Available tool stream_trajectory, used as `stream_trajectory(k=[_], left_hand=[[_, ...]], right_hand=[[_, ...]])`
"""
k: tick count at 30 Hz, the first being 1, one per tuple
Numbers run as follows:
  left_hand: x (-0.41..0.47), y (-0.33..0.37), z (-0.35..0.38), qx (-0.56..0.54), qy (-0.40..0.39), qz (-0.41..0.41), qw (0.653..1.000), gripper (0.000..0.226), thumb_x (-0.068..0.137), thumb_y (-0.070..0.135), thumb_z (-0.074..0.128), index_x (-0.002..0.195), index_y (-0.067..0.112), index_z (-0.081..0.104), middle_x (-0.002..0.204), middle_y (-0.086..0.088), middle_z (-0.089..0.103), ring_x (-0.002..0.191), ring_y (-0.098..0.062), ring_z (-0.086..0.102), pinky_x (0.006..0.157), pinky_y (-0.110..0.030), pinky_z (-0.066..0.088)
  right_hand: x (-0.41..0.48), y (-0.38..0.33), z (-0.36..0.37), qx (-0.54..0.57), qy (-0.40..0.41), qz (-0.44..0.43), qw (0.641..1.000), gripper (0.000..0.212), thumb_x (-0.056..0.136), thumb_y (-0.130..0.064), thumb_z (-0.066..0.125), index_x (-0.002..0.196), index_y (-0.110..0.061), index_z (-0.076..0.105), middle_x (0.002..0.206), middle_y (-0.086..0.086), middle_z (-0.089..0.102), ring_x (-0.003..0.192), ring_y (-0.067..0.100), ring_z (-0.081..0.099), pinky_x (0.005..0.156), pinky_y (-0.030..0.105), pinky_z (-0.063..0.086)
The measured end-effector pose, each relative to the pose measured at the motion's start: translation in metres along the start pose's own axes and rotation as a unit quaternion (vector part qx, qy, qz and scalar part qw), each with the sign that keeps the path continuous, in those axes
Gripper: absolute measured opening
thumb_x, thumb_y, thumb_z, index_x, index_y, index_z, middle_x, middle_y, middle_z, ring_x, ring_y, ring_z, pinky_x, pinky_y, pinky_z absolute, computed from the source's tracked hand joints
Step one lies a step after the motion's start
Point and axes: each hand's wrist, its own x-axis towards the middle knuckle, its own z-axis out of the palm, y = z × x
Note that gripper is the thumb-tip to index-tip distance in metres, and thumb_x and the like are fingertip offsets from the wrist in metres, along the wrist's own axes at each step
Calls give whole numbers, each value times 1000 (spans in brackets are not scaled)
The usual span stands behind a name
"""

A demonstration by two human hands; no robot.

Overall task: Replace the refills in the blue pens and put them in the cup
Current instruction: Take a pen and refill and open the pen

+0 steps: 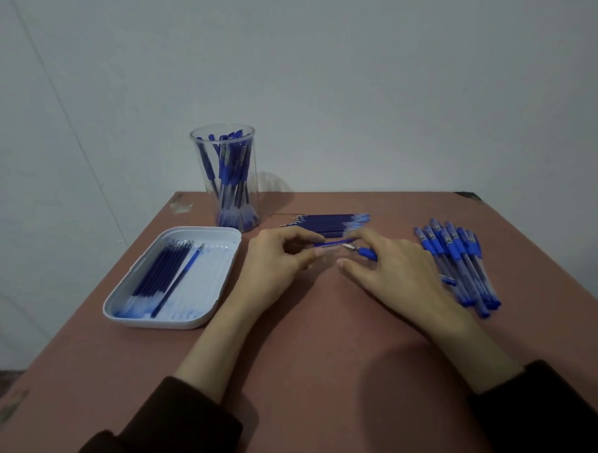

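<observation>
My left hand [276, 259] pinches a clear pen barrel [325, 253] with a blue refill [334, 243] sticking out of it. My right hand [395, 268] pinches the refill's far end; a blue grip tip piece [366, 252] lies under its fingers. A clear cup [224, 175] with several blue pens stands at the back left. A row of loose refills [328, 222] lies just behind my hands. A pile of several blue pens [460, 264] lies to the right of my right hand.
A white tray [219, 291] holding several refills sits at the left, near the table's left edge. The brown table [319, 347] ends close behind the cup, against a pale wall. My dark sleeves cover the near edge.
</observation>
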Motion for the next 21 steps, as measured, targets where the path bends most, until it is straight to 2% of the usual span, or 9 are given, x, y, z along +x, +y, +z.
stream_trajectory(k=[3, 5, 9, 12, 14, 16, 18, 19, 21], left_hand=[[0, -2, -4, 37, -7, -21, 999, 12, 75, 23, 78, 87, 24, 75, 72, 8, 71, 63, 2, 60, 70, -15, 50], [-1, 0, -4, 59, -73, -34, 995, 15, 71, 29, 80, 85, 26, 76, 70, 11, 70, 64, 6, 59, 69, -13, 49], [-5, 3, 3, 99, -196, -4, 976, 15, 72, 26, 81, 86, 23, 78, 74, 6, 72, 66, 0, 59, 71, -18, 48], [-5, 1, 2, 132, -231, 22, 964, 14, 70, 32, 81, 83, 27, 77, 84, 4, 72, 80, -10, 65, 82, -30, 51], [-6, 1, 3, 142, -233, 33, 961, 17, 71, 38, 79, 86, 30, 77, 86, 8, 71, 85, -10, 65, 85, -32, 51], [-6, 2, 7, 92, -175, 13, 980, 20, 76, 35, 76, 95, 27, 76, 81, 14, 72, 81, 0, 65, 79, -21, 50], [-5, 5, 9, -46, -107, -23, 993, 23, 85, 23, 68, 107, 17, 72, 81, 15, 72, 77, 7, 63, 74, -12, 47], [-5, 7, 11, -124, -95, -45, 987, 25, 89, 19, 63, 112, 13, 69, 89, 10, 73, 83, 5, 64, 77, -14, 48], [-5, 8, 15, -223, -106, -72, 966, 29, 94, 20, 54, 120, 12, 64, 112, -1, 70, 107, -10, 63, 94, -27, 46]], right_hand=[[2, 10, 1, 22, 0, 36, 999, 34, 86, -22, 55, 118, -28, 44, 68, -3, 55, 73, 25, 57, 62, 34, 38], [4, 15, 2, 73, 32, 51, 995, 30, 87, -13, 53, 113, -24, 45, 61, 0, 53, 60, 19, 51, 58, 36, 41], [7, 15, 1, 144, 74, 58, 985, 18, 90, -12, 54, 104, -21, 50, 61, 3, 57, 52, 16, 48, 54, 36, 41], [5, 13, 2, 157, 64, 53, 984, 20, 90, -11, 54, 100, -27, 50, 65, 3, 61, 55, 17, 55, 55, 38, 48], [4, 12, 3, 169, 65, 46, 982, 21, 89, -11, 56, 98, -30, 51, 69, -1, 64, 60, 15, 59, 59, 36, 50], [4, 10, 3, 201, 74, 41, 976, 18, 88, -13, 59, 96, -29, 57, 64, -7, 60, 57, 6, 56, 54, 21, 45], [5, 7, 3, 274, 63, 45, 959, 15, 88, -17, 62, 98, -29, 64, 58, -7, 58, 52, 2, 53, 51, 13, 40], [6, 4, 3, 328, 43, 50, 942, 16, 89, -18, 61, 99, -30, 66, 58, -4, 60, 50, 3, 52, 50, 15, 40], [7, -1, 1, 448, -15, 76, 891, 16, 92, -17, 57, 100, -27, 68, 58, 3, 60, 44, 10, 47, 47, 21, 34]])
